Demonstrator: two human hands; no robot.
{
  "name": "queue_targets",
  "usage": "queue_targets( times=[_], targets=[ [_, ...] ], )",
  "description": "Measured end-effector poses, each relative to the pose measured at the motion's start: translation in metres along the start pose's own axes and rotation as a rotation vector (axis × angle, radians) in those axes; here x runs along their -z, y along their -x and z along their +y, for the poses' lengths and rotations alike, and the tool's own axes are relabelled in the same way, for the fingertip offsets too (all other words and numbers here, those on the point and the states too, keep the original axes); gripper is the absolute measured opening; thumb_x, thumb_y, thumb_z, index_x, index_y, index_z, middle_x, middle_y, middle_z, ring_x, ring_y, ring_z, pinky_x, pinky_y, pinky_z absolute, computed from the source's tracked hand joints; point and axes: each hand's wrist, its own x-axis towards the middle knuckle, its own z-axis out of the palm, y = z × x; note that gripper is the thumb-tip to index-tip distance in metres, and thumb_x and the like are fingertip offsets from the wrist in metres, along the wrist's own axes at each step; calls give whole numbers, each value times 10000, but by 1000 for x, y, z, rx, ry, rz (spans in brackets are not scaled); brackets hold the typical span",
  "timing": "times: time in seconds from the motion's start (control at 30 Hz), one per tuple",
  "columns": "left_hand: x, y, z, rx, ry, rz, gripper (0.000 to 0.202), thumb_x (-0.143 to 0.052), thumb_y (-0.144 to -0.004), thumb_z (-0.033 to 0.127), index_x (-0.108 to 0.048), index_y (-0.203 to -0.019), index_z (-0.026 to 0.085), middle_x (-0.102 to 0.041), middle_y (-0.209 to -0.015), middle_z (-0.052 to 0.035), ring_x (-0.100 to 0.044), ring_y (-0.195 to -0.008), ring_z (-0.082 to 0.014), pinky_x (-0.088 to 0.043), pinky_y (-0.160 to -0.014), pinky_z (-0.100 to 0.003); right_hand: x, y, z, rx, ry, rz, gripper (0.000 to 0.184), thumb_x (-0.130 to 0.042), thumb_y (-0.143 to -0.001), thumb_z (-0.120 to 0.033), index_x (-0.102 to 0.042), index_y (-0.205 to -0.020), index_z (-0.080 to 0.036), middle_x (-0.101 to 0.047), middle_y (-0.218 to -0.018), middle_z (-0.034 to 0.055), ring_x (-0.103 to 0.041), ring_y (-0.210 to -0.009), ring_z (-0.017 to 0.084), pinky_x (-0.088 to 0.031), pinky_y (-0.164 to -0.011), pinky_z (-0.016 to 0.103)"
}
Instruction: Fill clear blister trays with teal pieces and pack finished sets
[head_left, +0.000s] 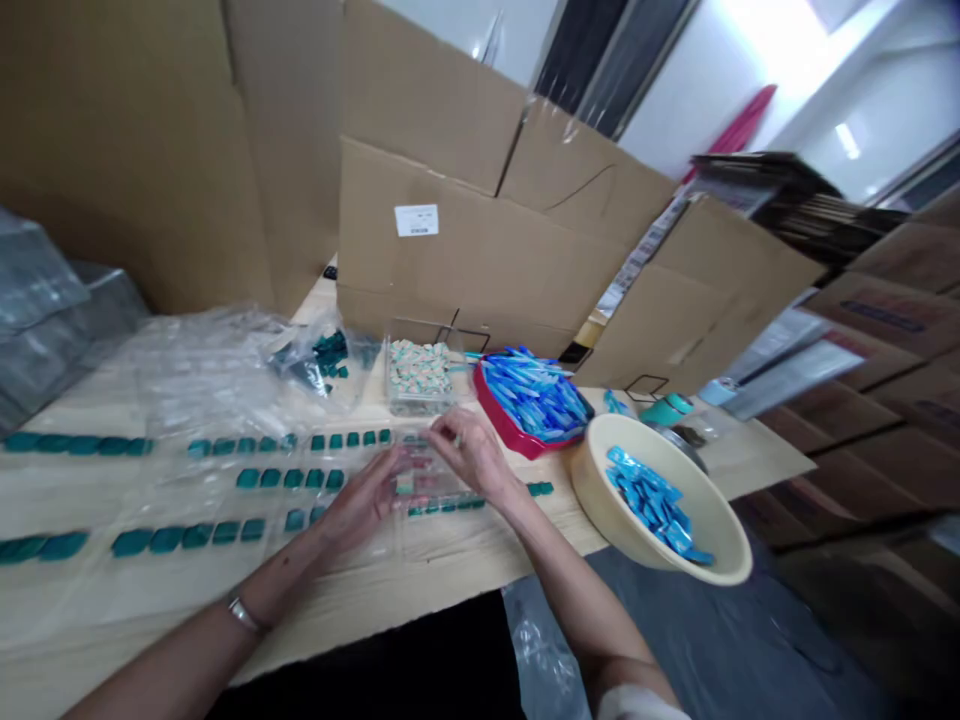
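Note:
My left hand (366,500) rests low at the middle of the table, fingers closed around the near left side of a clear plastic box (414,468). Some pinkish and pale green shapes show through that box, blurred. Above its right side is my right hand (474,452), thumb and fingertips pinched together; anything between them is too small to tell. Rows of small teal pieces (291,479) lie in clear trays to the left, and another short row (447,505) runs just in front of the box.
Behind my hands stands a clear container of pale pieces (420,368). A red tray (517,438) holds blue sticks, and a cream basin (739,545) holds blue packets. Crumpled clear plastic (202,375) lies at left. Cardboard (480,250) walls the back.

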Motion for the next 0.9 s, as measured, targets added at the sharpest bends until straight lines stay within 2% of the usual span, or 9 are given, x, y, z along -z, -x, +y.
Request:
queue_targets(
  times=[0.1,0.2,0.27,0.33,0.4,0.53,0.7,0.83,0.9],
  targets=[
    [-1,0,0,57,-26,43,288,-528,-843,343,-549,-1077,178,-587,-1175,-116,-602,-1012,-266,-484,-872,-439,0,-46,31,-116,75,151,192,-425,-889,-250,-580,-950,-154,-607,-813,47,-541,-735,145,-399,-686,256],
    [1,-2,0,58,-47,73,294,-530,-841,345,-541,-1077,171,-587,-1178,-125,-592,-1037,-279,-473,-897,-445,-8,-85,62,-94,156,20,264,-413,-848,-154,-559,-1067,-167,-576,-1108,87,-508,-1023,158,-390,-840,269],
    [3,-3,-1,53,-45,86,292,-537,-837,343,-541,-1070,167,-586,-1183,-128,-583,-1050,-291,-473,-900,-446,-8,-94,83,-169,271,-48,296,-456,-828,-168,-555,-1106,-188,-526,-1221,79,-454,-1125,161,-362,-904,270],
    [6,-5,-2,51,-37,94,292,-546,-830,346,-541,-1061,168,-580,-1194,-130,-578,-1057,-303,-479,-890,-450,1,-86,106,-346,400,-40,274,-459,-836,-179,-578,-1083,-176,-552,-1191,93,-469,-1113,176,-356,-914,280],
    [8,-6,-3,47,-31,85,300,-549,-828,350,-538,-1067,169,-568,-1212,-134,-572,-1064,-311,-486,-879,-451,13,-70,129,-505,476,-24,237,-430,-844,-133,-623,-981,-114,-614,-1051,148,-522,-1036,210,-378,-877,314],
    [6,-4,-3,33,-18,65,307,-531,-839,353,-526,-1089,174,-551,-1233,-135,-568,-1072,-305,-490,-873,-436,26,-41,166,-645,517,-78,223,-437,-845,-84,-655,-799,-91,-649,-855,166,-581,-913,218,-426,-795,324],
    [2,-3,-1,24,-32,61,280,-547,-834,318,-525,-1068,168,-563,-1204,-142,-592,-1032,-297,-503,-838,-421,24,-36,182,-662,485,-115,164,-502,-878,-239,-617,-858,-124,-636,-907,68,-587,-865,156,-467,-797,344],
    [3,-4,-2,8,-49,63,296,-556,-828,313,-516,-1082,167,-564,-1190,-150,-608,-1001,-289,-513,-810,-406,37,-23,177,-613,436,-64,174,-466,-869,-156,-638,-874,-132,-638,-953,128,-563,-953,196,-445,-829,342],
    [4,-3,-2,8,-58,55,312,-553,-830,315,-505,-1104,172,-562,-1190,-151,-611,-995,-286,-511,-812,-415,49,-6,164,-531,380,-18,175,-484,-860,-179,-637,-944,-166,-637,-992,109,-565,-959,197,-443,-846,328]
  ],
)
